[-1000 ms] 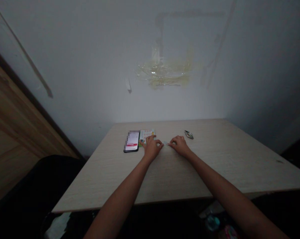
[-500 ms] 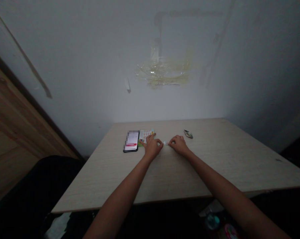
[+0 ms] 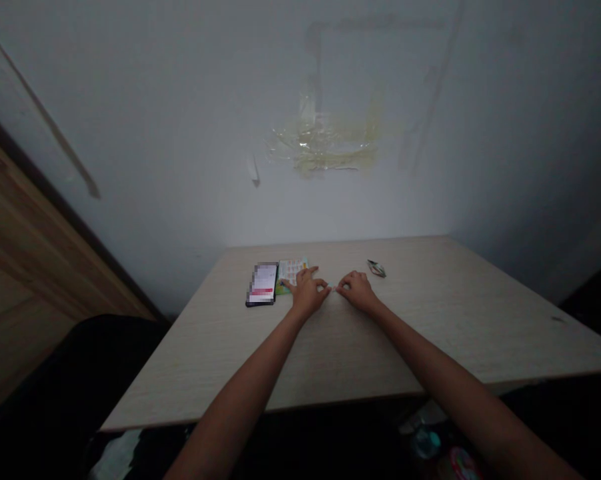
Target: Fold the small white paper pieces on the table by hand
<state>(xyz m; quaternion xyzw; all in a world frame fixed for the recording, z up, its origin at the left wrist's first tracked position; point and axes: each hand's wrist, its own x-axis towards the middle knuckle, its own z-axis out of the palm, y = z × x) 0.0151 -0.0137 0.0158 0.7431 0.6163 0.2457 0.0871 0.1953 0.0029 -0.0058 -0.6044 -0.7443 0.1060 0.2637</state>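
Between my fingertips, just above or on the table, is a tiny white piece (image 3: pixel 333 289), too small to name. My left hand (image 3: pixel 308 291) pinches at its left side with thumb and index finger, the other fingers spread over a printed sheet (image 3: pixel 291 269). From the right, my right hand (image 3: pixel 356 289) pinches at the same piece with thumb and forefinger, its other fingers curled. The two hands are a small gap apart. Left of the sheet lies a phone (image 3: pixel 262 285) with its screen lit and partly blurred out.
A small folded packet (image 3: pixel 377 269) lies beyond my right hand on the pale wooden table (image 3: pixel 220 347). Behind stands a wall (image 3: pixel 180 133) with old clear tape (image 3: pixel 330 153). Below the front edge, a bottle (image 3: pixel 425 443) shows dimly. A dark shape (image 3: pixel 120 360) is at the left.
My left hand has shifted slightly right, closing the gap to my right hand, and less of the white piece shows. The right hand has hardly moved.
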